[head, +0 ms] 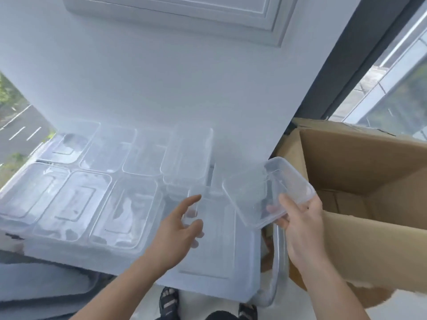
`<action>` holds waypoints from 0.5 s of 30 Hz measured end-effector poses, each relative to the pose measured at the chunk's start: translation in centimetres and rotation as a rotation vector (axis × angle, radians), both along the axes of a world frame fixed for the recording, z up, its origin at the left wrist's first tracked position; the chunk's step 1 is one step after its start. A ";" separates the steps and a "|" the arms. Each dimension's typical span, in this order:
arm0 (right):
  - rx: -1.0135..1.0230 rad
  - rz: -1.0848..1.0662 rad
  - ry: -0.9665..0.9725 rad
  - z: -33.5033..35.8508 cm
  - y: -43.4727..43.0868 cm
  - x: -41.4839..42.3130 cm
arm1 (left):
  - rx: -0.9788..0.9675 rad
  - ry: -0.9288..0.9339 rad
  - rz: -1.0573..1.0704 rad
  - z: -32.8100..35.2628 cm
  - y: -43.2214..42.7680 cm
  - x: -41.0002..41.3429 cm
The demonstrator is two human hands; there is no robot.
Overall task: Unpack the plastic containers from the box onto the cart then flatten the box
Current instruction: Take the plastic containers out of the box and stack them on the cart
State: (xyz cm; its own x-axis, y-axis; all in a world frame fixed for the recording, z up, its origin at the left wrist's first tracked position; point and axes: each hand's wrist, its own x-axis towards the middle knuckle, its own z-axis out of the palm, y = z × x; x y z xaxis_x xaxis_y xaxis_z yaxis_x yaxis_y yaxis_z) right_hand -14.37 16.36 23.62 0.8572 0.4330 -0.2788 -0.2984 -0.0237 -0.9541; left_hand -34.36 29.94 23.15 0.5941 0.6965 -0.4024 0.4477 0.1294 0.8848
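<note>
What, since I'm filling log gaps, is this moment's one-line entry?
right hand: holds clear container beside box | left hand: at cart, grip unclear | box: upright, unflattened

My right hand (298, 218) pinches a container (265, 190) just left of the box (369, 162); my left hand (178, 227), farther left, has thumb raised, fingers half-curled

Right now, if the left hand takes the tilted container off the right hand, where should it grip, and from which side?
Probably the free left rim, coming from the left. The right hand pinches the container at its near edge, so the left side is bare and faces the open left hand.
</note>
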 end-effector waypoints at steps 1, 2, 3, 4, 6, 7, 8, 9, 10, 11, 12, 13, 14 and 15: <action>-0.002 -0.046 0.024 -0.2 0.6 -0.4 | -0.004 0.011 -0.042 -0.2 0.7 0.0; -0.008 -0.091 0.047 -0.4 1.3 -0.8 | -0.008 0.028 -0.087 -0.4 1.2 -0.1; -0.012 -0.134 0.070 -0.6 1.9 -0.9 | -0.014 0.046 -0.128 -0.7 1.7 -0.1; -0.012 -0.173 0.089 -1.0 2.5 -1.0 | -0.022 0.064 -0.162 -1.1 2.0 -0.2; -0.003 -0.232 0.124 -1.7 3.7 -0.9 | -0.047 0.098 -0.216 -2.1 2.2 -0.5; 0.002 -0.249 0.137 -2.0 4.4 -0.6 | -0.060 0.109 -0.235 -2.4 2.2 -0.5; 0.010 -0.261 0.152 -2.4 5.1 -0.4 | -0.072 0.113 -0.250 -2.8 2.1 -0.6; 0.013 -0.275 0.171 -2.9 5.8 -0.2 | -0.081 0.113 -0.261 -3.1 1.9 -0.6; 0.009 -0.281 0.188 -3.5 6.5 0.1 | -0.085 0.110 -0.265 -3.4 1.9 -0.5; -0.003 -0.283 0.199 -4.2 7.2 0.3 | -0.088 0.109 -0.266 -3.7 1.8 -0.4; -0.014 -0.276 0.205 -4.8 7.8 0.5 | -0.092 0.112 -0.264 -4.0 1.8 -0.4; -0.023 -0.269 0.204 -5.4 8.4 0.7 | -0.100 0.115 -0.259 -4.3 1.8 -0.3; -0.035 -0.261 0.205 -6.1 8.9 0.8 | -0.110 0.115 -0.252 -4.6 1.8 -0.2; -0.051 -0.258 0.210 -6.7 9.5 0.9 | -0.117 0.116 -0.245 -4.9 1.8 -0.2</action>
